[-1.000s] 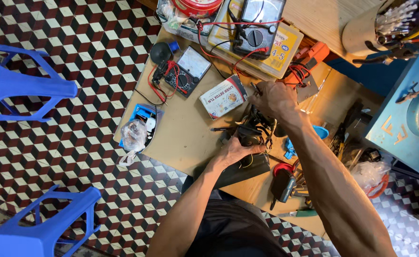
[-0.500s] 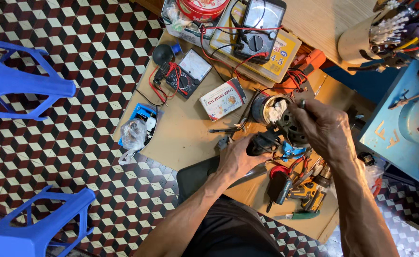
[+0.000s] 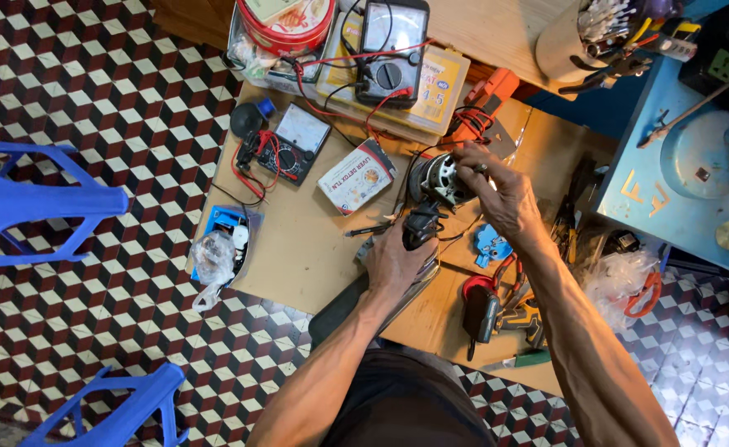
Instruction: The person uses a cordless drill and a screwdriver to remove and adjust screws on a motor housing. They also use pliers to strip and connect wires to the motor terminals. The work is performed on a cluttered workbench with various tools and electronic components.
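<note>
Checkered floor tiles in red, white and black frame a low wooden worktable [image 3: 315, 257], crowded along its far and right edges with tools. At the middle of the table, the left hand [image 3: 397, 263] is wrapped tight around a black handle-like body [image 3: 421, 225], possibly the housing of a power tool, though the grip hides most of it. Right above it, touching or nearly so, sits a small electric motor [image 3: 437, 180] with its metal windings showing. The right hand [image 3: 501, 192] comes in from the right, fingers curled and pinching at the motor's upper rim. Both hands are closed on the work, neither one spread.

Just left of the motor lies a small white printed box [image 3: 358, 175]. Farther left, near the table's far left corner, an analog multimeter [image 3: 291, 144] rests with red leads coiled beside it. A second, dark multimeter [image 3: 391, 51] stands on a yellow plastic case [image 3: 443, 87] at the far edge, next to a red round tin [image 3: 286, 18]. At the left edge, a blue packet [image 3: 219, 222] and a crumpled clear bag [image 3: 214, 258] hang over the side. Below the right hand, a blue plastic part [image 3: 490, 245], then a cordless drill [image 3: 484, 310] toward the near right corner. Two blue plastic stools [image 3: 41, 203] stand on the floor to the left.
</note>
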Tool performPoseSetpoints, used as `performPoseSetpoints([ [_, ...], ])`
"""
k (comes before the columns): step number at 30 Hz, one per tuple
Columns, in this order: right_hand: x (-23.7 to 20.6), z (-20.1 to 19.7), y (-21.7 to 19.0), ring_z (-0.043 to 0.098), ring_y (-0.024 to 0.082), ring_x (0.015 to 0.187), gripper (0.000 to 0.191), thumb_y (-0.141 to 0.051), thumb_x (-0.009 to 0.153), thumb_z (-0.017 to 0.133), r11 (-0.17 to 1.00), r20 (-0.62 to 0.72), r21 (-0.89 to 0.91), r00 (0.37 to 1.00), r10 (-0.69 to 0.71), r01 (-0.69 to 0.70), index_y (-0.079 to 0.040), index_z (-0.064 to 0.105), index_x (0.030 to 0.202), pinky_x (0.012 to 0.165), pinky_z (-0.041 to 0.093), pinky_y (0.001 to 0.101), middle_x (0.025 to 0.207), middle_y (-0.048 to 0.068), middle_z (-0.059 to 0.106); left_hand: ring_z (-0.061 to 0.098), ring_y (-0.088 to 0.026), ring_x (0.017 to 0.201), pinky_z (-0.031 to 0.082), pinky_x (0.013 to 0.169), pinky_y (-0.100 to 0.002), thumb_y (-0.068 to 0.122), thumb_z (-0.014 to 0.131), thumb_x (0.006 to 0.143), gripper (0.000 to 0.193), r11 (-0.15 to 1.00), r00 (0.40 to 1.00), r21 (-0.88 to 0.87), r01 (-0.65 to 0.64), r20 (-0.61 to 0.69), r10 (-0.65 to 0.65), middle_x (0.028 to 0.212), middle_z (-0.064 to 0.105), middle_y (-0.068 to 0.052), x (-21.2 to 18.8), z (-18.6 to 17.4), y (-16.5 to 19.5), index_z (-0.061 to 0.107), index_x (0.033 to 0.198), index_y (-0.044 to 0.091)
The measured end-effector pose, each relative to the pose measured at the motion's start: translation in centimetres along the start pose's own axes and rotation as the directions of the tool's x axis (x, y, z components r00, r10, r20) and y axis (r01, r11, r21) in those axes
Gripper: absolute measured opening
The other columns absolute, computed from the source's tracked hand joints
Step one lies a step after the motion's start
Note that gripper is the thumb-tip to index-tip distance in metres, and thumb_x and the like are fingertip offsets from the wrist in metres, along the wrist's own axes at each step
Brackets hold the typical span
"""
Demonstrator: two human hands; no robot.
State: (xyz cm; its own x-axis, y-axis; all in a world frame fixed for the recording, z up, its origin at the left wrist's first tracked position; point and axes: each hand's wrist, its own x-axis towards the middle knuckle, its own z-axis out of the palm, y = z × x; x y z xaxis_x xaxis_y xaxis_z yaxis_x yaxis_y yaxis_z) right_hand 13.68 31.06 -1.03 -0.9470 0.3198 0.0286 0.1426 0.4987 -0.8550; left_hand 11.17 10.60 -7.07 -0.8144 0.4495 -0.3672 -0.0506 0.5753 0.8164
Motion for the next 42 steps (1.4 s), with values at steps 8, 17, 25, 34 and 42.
performPoseSetpoints([
  [8, 0.4, -1.9, 2.0, 0.066, 0.031, 0.122, 0.022, -0.017, 0.103, 0.065, 0.993, -0.018, -0.110, 0.999, 0.039, -0.041, -0.003, 0.070, 0.118, 0.099, 0.054, 0.0404, 0.137, 0.016, 0.066, 0.068, -0.041, 0.102, 0.053, 0.085, -0.050, 0.040, 0.079, 0.082, 0.062, 0.999, 0.997, 0.034, -0.038, -0.060, 0.040, 0.117, 0.070, -0.020, -0.2, 2.3, 1.4, 0.059, 0.129, 0.005],
  [17, -7.7, -4.0, 0.0, 0.070, 0.027, 0.107, 0.046, -0.020, 0.099, 0.068, 0.945, -0.149, -0.029, 0.936, 0.320, -0.327, -0.011, 0.056, 0.142, 0.091, 0.053, 0.0369, 0.132, 0.015, 0.067, 0.070, -0.043, 0.093, 0.056, 0.081, -0.052, 0.045, 0.085, 0.082, 0.055, 0.928, 0.999, 0.371, -0.031, 0.019, 0.025, 0.101, 0.073, -0.022, -2.2, 2.2, -0.5, 0.064, 0.113, 0.004],
  [25, -32.3, -7.2, 3.9, 0.071, 0.015, 0.099, 0.033, -0.021, 0.107, 0.060, 0.729, -0.611, 0.403, 0.430, 0.665, -0.554, 0.000, 0.065, 0.131, 0.089, 0.054, 0.0274, 0.114, 0.012, 0.074, 0.070, -0.040, 0.093, 0.053, 0.079, -0.053, 0.047, 0.079, 0.084, 0.051, 0.944, 0.993, 0.327, -0.043, -0.088, 0.076, 0.104, 0.074, -0.015, -5.0, 4.8, 0.5, 0.065, 0.113, 0.008],
  [34, -36.5, 0.1, 9.1, 0.072, 0.019, 0.087, 0.035, -0.025, 0.098, 0.066, 0.564, -0.407, 0.326, 0.426, 0.808, -0.758, -0.002, 0.069, 0.123, 0.078, 0.054, 0.0303, 0.096, 0.013, 0.076, 0.071, -0.037, 0.097, 0.054, 0.085, -0.048, 0.051, 0.074, 0.086, 0.055, 0.944, 0.984, 0.320, -0.082, 0.175, 0.026, 0.106, 0.074, -0.018, -4.9, 2.9, 0.4, 0.066, 0.116, 0.005],
  [42, -18.8, -4.5, 5.5, 0.073, 0.021, 0.096, 0.071, -0.026, 0.095, 0.066, 0.837, -0.360, 0.299, 0.758, 0.544, -0.459, -0.004, 0.032, 0.154, 0.084, 0.057, 0.0336, 0.115, 0.016, 0.075, 0.065, -0.032, 0.126, 0.053, 0.100, -0.044, 0.055, 0.065, 0.090, 0.071, 0.976, 0.986, 0.147, -0.162, 0.063, 0.154, 0.140, 0.065, -0.017, -4.3, -4.0, 5.4, 0.060, 0.141, 0.006],
])
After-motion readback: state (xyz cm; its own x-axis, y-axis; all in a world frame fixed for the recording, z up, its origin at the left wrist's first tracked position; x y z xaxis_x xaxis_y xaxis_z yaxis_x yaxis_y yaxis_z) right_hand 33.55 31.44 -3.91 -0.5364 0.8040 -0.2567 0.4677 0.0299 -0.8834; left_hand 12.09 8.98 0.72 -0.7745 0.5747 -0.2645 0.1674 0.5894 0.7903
